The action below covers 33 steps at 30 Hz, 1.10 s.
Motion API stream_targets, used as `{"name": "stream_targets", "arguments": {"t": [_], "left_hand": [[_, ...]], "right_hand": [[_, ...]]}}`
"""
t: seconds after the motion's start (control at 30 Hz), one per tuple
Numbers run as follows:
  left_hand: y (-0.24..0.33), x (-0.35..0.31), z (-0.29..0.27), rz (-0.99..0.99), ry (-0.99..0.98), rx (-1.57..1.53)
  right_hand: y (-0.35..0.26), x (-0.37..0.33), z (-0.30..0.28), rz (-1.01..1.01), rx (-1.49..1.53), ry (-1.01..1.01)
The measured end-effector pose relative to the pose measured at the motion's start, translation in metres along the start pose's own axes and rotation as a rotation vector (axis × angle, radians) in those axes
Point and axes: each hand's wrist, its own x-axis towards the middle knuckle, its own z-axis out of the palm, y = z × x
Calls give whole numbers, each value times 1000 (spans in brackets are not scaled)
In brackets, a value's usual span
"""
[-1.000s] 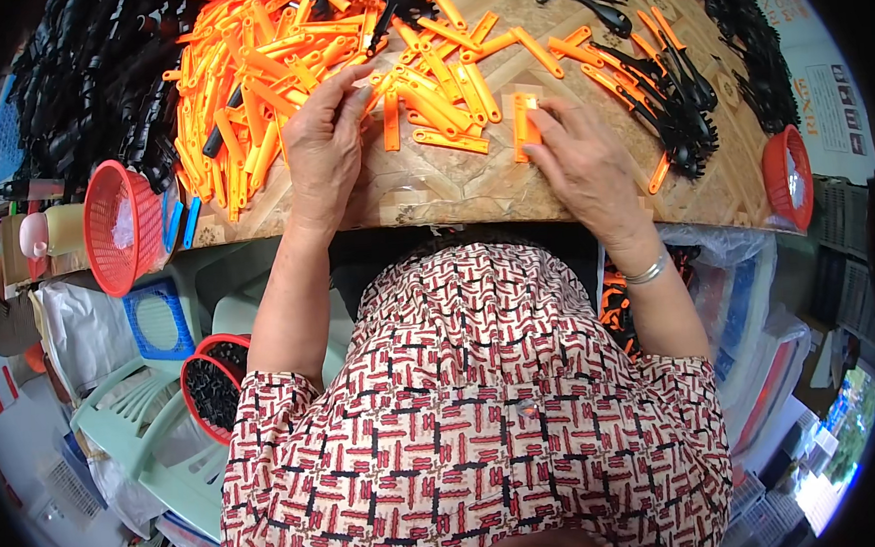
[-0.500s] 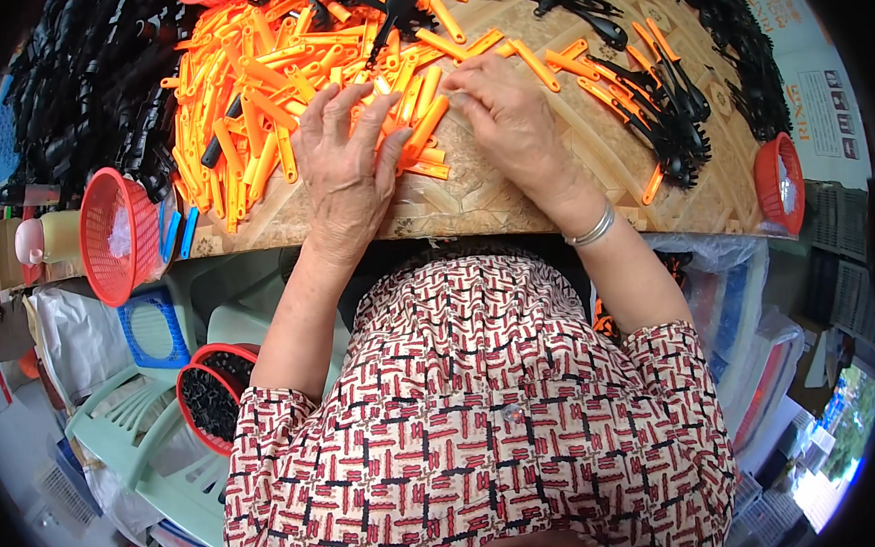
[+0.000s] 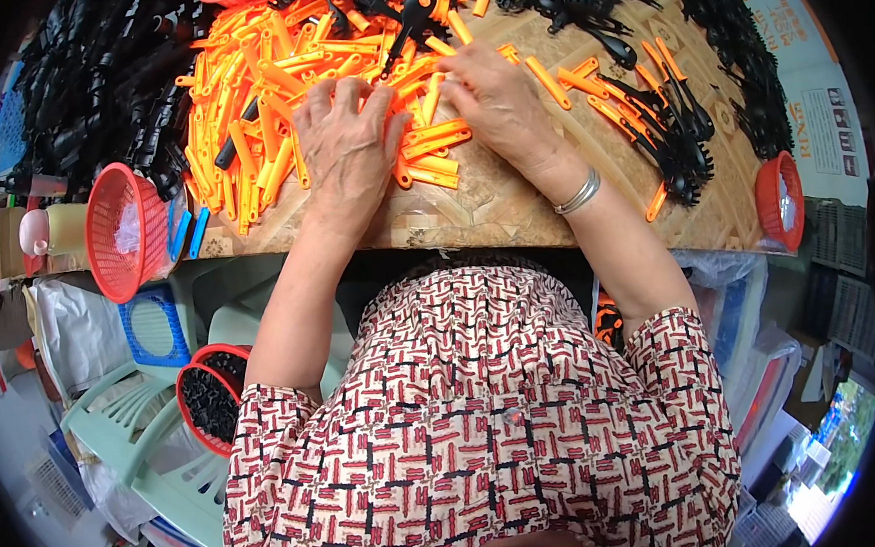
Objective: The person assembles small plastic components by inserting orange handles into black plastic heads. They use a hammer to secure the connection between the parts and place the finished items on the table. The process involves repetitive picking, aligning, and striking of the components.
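Right hand [image 3: 503, 109] has come left to the orange handles [image 3: 437, 143] on the table [image 3: 513, 204], fingers curled; left hand [image 3: 345, 149] bends loosely over them. Can't tell what they hold. Soft touches should stop slides.

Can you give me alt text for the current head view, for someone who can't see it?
A person's left hand is spread over the near side of a heap of orange handles on a table, with the right hand at the heap's right side. Black utensils lie farther right; a red basket is at the left.
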Motion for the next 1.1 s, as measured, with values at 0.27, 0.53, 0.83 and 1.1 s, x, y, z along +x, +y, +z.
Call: {"name": "stream_targets", "arguments": {"t": [0.27,0.53,0.83,1.1], "left_hand": [[-1,15,2,-53,156,-89],[28,-24,-9,5,-38,-477],[-4,-9,10,-52,84,-158],[4,-3,3,-276,67,-617]], "right_hand": [[25,13,2,-27,41,75],[7,84,19,295,-313,-30],[47,79,8,686,862,-106],[51,33,-31,589,784,134]]}}
